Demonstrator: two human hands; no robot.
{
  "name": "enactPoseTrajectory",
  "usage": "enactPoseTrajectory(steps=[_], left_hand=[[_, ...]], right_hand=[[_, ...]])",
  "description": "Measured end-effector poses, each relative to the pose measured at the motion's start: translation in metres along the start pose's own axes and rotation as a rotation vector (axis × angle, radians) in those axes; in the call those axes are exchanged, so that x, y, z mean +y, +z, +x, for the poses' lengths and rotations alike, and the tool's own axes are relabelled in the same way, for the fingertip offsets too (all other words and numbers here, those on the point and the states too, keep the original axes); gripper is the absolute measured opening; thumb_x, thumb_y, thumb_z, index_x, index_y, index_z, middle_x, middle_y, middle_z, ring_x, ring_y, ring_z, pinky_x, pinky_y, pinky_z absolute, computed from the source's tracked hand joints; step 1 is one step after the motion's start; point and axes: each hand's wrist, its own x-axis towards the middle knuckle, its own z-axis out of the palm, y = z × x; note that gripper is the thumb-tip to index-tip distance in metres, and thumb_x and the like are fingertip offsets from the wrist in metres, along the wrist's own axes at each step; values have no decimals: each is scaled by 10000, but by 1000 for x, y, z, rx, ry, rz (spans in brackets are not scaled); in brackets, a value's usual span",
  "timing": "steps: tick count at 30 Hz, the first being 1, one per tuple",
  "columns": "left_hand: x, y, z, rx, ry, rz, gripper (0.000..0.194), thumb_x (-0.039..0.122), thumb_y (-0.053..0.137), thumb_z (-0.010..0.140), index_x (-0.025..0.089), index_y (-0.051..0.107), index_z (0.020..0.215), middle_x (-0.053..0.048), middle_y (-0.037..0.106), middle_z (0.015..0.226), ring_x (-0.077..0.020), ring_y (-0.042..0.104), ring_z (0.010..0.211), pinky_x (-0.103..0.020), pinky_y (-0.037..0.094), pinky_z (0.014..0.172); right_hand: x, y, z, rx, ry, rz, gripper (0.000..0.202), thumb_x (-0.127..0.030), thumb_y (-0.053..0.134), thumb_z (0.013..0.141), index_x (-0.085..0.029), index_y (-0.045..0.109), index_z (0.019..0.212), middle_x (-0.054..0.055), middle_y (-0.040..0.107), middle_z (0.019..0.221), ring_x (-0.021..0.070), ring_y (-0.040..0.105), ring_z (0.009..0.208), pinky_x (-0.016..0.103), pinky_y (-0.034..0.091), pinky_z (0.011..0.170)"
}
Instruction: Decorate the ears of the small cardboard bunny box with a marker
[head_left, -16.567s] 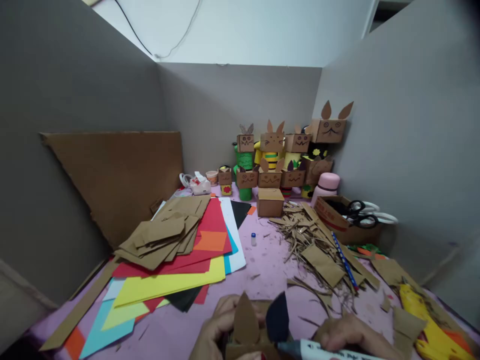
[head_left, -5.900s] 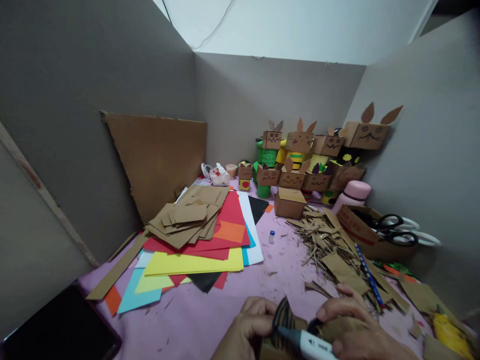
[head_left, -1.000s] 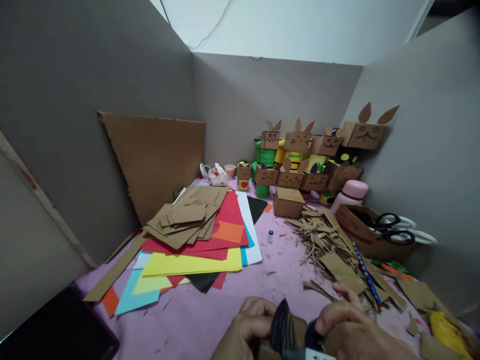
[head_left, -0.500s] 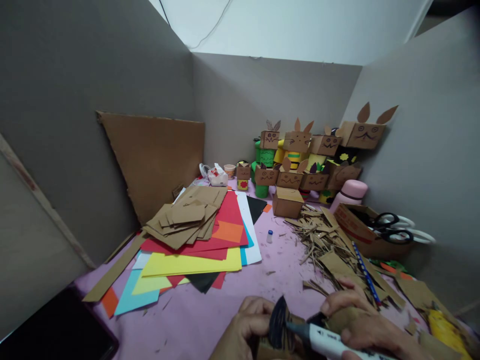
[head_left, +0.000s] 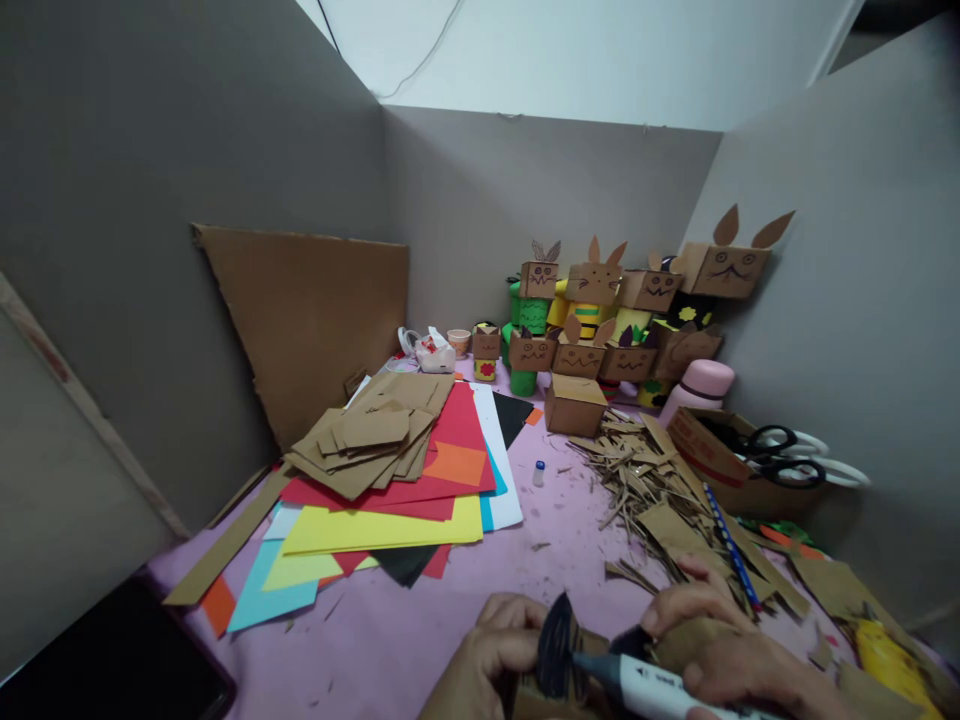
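Note:
At the bottom of the view my left hand [head_left: 491,655] is closed round a small cardboard box [head_left: 536,698], partly cut off by the frame edge. A pointed cardboard ear [head_left: 557,645], coloured black, stands up from it. My right hand [head_left: 727,640] grips a white marker [head_left: 660,688] with a grey tip end. The marker's tip points left and appears to touch the black ear's right edge. A second dark ear [head_left: 631,640] shows behind the marker, near my right fingers.
Coloured paper sheets [head_left: 390,522] and stacked cardboard pieces [head_left: 375,428] lie left. Cardboard scraps [head_left: 637,465], a dotted blue pencil [head_left: 731,545] and a box with scissors [head_left: 784,455] are right. Cardboard animal figures [head_left: 596,285] stand behind, near a pink bottle [head_left: 701,388]. A black tablet-like device [head_left: 112,655] lies front left.
The marker has shifted and tilted slightly, its tip staying beside the black ear. My left hand keeps its hold on the box almost unmoved.

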Motion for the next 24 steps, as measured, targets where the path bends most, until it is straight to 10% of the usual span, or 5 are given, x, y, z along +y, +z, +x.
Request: enactPoseTrajectory(steps=[12, 19, 24], left_hand=[[-1, -2, -1, -20, 7, -19, 362, 578, 762, 596, 255, 801, 754, -51, 655, 832, -228, 555, 901, -323, 386, 824], [1, 0, 0, -12, 7, -12, 404, 621, 713, 629, 252, 795, 774, -51, 647, 860, -222, 536, 888, -339, 387, 835], [13, -1, -3, -18, -25, -88, 338, 557, 738, 651, 247, 791, 776, -49, 601, 854, -235, 517, 944, -357, 364, 883]], right_hand=[[0, 10, -35, 135, 170, -33, 61, -249, 614, 854, -220, 563, 870, -31, 679, 691, 148, 704, 830, 307, 495, 977], [3, 10, -7, 58, -5, -20, 212, -321, 542, 919, -226, 549, 730, -67, 672, 546, 115, 710, 586, 237, 599, 736], [-1, 11, -18, 154, 124, -76, 136, -328, 594, 880, -220, 569, 801, -52, 663, 605, 117, 713, 742, 230, 538, 893]])
